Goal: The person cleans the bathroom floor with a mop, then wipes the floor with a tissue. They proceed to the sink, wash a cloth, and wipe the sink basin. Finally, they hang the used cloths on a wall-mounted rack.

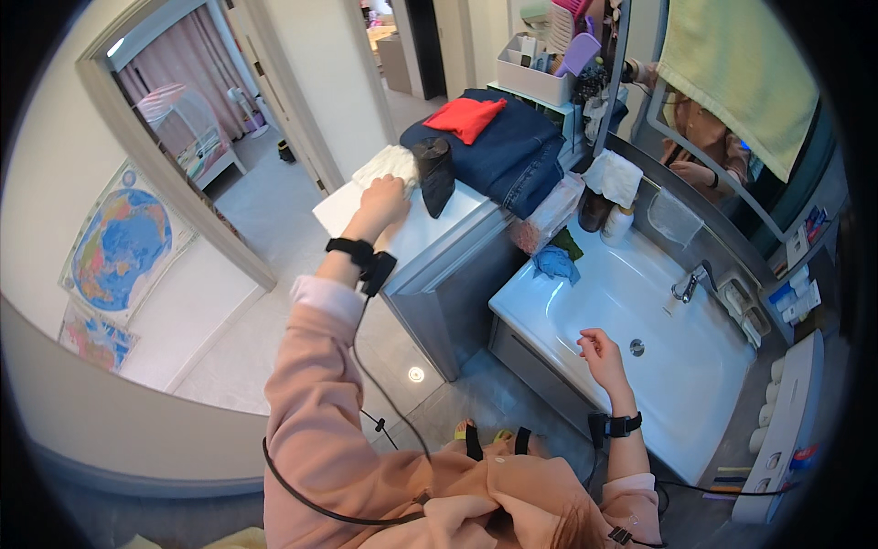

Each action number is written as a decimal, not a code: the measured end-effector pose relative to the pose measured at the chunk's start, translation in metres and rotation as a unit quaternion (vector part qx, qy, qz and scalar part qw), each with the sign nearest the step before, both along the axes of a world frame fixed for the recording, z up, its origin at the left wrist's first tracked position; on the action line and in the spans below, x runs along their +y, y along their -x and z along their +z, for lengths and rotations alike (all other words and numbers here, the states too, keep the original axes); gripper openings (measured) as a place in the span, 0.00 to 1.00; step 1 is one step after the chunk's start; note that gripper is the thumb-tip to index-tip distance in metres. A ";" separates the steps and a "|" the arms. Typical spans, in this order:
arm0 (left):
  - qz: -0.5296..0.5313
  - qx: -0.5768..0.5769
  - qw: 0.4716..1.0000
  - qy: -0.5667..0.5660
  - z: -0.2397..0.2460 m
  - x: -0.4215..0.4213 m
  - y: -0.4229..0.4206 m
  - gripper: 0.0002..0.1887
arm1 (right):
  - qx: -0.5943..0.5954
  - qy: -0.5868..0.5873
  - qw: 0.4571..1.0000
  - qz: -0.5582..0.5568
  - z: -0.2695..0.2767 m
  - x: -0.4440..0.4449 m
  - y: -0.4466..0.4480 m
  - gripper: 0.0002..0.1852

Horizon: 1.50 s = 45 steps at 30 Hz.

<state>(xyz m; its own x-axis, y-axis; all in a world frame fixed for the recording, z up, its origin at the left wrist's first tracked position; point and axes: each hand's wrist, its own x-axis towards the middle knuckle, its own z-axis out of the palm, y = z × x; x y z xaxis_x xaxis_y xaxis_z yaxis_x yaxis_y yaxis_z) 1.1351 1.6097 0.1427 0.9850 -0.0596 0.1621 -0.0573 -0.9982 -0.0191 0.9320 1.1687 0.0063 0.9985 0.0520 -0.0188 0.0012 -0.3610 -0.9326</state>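
My left hand (pixel 385 204) rests against a cream folded cloth (pixel 386 165) on the white ledge (pixel 336 211); its fingertips touch the cloth, and whether they grip it cannot be told. Just right of that cloth lies a rolled black fabric item (pixel 435 175). Beside it are folded dark blue jeans (pixel 511 161) with a folded red cloth (pixel 466 119) on top. My right hand (pixel 602 353) hovers over the front part of the white washbasin (pixel 658 405), fingers loosely curled and holding nothing visible. A crumpled blue cloth (pixel 556 264) lies on the basin's left corner.
Next to the jeans stands a plastic-wrapped pack (pixel 549 213). Bottles, one a white bottle (pixel 617 225), stand at the basin's back, near the chrome faucet (pixel 693 281). A storage box (pixel 531 75) with brushes is behind the jeans. A black cable (pixel 391 391) hangs along my left arm.
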 end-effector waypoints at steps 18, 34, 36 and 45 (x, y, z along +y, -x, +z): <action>-0.014 0.138 0.805 0.577 0.019 -0.140 0.198 0.15 | 0.003 -0.031 0.996 -0.080 -0.013 -0.181 -0.028 0.12; -0.194 0.355 0.747 0.528 -0.173 -0.494 0.099 0.19 | -0.060 0.246 0.933 -0.258 -0.024 -0.363 -0.127 0.24; -0.270 0.305 0.809 0.425 -0.184 -0.514 0.089 0.18 | -0.055 0.269 0.936 -0.221 -0.026 -0.366 -0.135 0.24; -0.324 0.292 0.834 0.337 -0.223 -0.567 0.048 0.16 | -0.010 0.341 0.922 -0.185 0.001 -0.367 -0.153 0.19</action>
<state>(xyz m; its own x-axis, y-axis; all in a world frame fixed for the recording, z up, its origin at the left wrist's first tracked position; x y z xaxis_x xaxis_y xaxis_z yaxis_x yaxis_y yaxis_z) 1.0873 1.0430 -0.0806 0.7044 -0.6993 -0.1222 -0.3921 -0.5267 0.7542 1.0853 0.8012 0.0076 0.9462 -0.3085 0.0972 -0.2244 -0.8425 -0.4898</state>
